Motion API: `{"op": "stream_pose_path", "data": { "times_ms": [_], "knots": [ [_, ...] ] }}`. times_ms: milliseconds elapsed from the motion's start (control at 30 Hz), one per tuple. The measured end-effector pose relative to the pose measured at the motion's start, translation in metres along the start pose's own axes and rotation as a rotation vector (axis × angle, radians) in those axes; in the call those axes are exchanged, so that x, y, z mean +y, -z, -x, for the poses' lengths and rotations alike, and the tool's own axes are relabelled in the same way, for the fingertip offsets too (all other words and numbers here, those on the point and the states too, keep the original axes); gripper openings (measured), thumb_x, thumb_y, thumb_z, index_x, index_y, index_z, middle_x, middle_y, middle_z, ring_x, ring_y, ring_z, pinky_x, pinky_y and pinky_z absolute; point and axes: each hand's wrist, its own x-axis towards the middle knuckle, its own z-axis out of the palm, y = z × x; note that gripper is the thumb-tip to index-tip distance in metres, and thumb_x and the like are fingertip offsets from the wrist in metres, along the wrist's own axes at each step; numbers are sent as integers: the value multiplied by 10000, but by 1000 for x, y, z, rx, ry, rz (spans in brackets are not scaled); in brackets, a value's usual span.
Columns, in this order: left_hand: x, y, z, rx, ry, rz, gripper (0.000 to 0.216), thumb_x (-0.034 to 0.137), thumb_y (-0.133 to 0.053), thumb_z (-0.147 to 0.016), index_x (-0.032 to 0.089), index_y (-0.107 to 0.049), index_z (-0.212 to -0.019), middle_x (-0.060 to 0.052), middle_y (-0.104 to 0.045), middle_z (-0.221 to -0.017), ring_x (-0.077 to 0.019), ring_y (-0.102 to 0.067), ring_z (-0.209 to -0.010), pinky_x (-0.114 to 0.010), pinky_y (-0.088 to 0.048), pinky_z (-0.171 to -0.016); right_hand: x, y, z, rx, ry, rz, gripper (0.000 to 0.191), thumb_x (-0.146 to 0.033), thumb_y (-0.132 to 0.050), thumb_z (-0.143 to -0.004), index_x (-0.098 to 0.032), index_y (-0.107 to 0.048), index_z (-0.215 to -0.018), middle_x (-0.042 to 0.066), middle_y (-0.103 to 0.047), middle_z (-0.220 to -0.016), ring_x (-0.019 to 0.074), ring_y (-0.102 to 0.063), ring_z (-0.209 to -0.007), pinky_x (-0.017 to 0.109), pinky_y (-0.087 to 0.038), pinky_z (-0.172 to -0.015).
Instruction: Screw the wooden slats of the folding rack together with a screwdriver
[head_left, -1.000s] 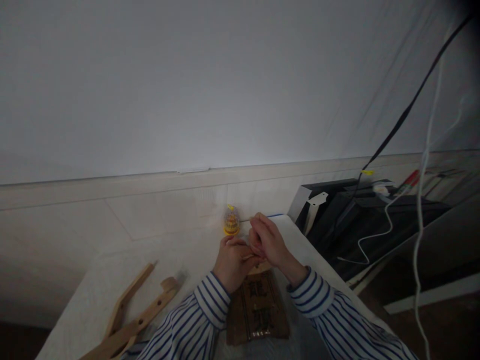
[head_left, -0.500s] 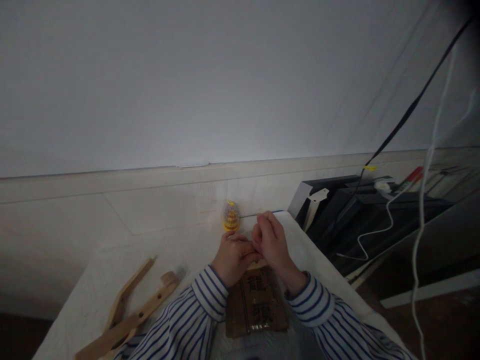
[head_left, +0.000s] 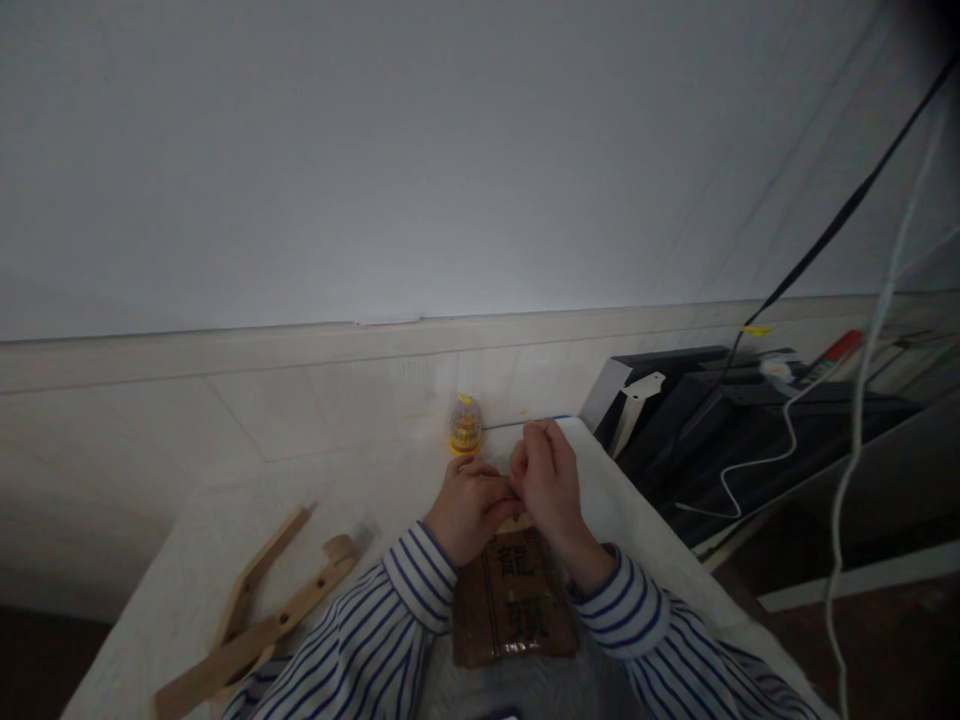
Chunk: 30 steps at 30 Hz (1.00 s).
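My left hand (head_left: 472, 505) and my right hand (head_left: 546, 485) meet over the table. Fingers of the left are pinched together, pointing at the right, which is curled into a fist. Anything between them is too small or hidden to make out. Just below lies a brown, shiny-wrapped flat package (head_left: 491, 610) with two large dark characters; its top end is partly covered by my hands. A small pale piece (head_left: 517, 522) shows under the fingertips. Behind my left hand stands a clear domed container (head_left: 466, 425) with a yellow base and yellow contents.
Light wooden bars with holes (head_left: 262, 635) lie on the left of the white-covered table (head_left: 180, 560), beside my left sleeve. A pale wall rises behind. Dark panels (head_left: 720, 410) lean at the right, with a white cable (head_left: 859, 440) and a black strap (head_left: 840, 220) hanging there.
The view has shifted slightly. Both hands stay together over the package in nearly the same pose, the right fist raised a touch. Nothing else has visibly moved.
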Motion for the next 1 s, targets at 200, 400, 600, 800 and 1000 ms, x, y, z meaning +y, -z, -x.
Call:
{"op": "stream_pose_path", "data": {
  "times_ms": [200,400,600,800,1000],
  "knots": [
    [1,1,0,-29,3,-2,101,252,-574,-832,243,-674,-839,17,-684,-823,-178,-550,-918,-361,-267,-901,-1,-2,2,68,5,58,304,-370,-400,-865,-231,-355,-599,-89,-377,-430,84,-348,-361,221,-293,-355],
    [3,3,0,-45,13,3,107,236,-573,-827,244,-671,-869,15,-676,-840,-172,-547,-925,-352,-272,-911,-2,-3,4,110,4,104,288,-357,-389,-872,-236,-358,-612,-79,-387,-447,95,-378,-384,233,-313,-380],
    [3,3,1,-60,11,-11,124,226,-542,-840,233,-665,-853,7,-678,-850,-177,-545,-938,-359,-269,-922,0,-3,3,134,0,138,279,-350,-392,-867,-237,-365,-613,-72,-400,-461,104,-392,-406,243,-324,-400],
    [5,4,1,-38,22,-30,103,220,-555,-835,223,-658,-836,5,-686,-811,-191,-560,-914,-381,-271,-920,-1,-3,0,94,10,127,293,-369,-399,-862,-240,-362,-602,-78,-392,-445,109,-378,-389,248,-319,-389],
    [12,6,0,-32,20,-67,117,234,-541,-847,219,-656,-861,-7,-680,-843,-185,-556,-929,-382,-283,-934,-13,-2,-3,42,33,78,307,-373,-449,-850,-232,-367,-590,-82,-382,-438,101,-376,-388,235,-323,-390]
  ]
}}
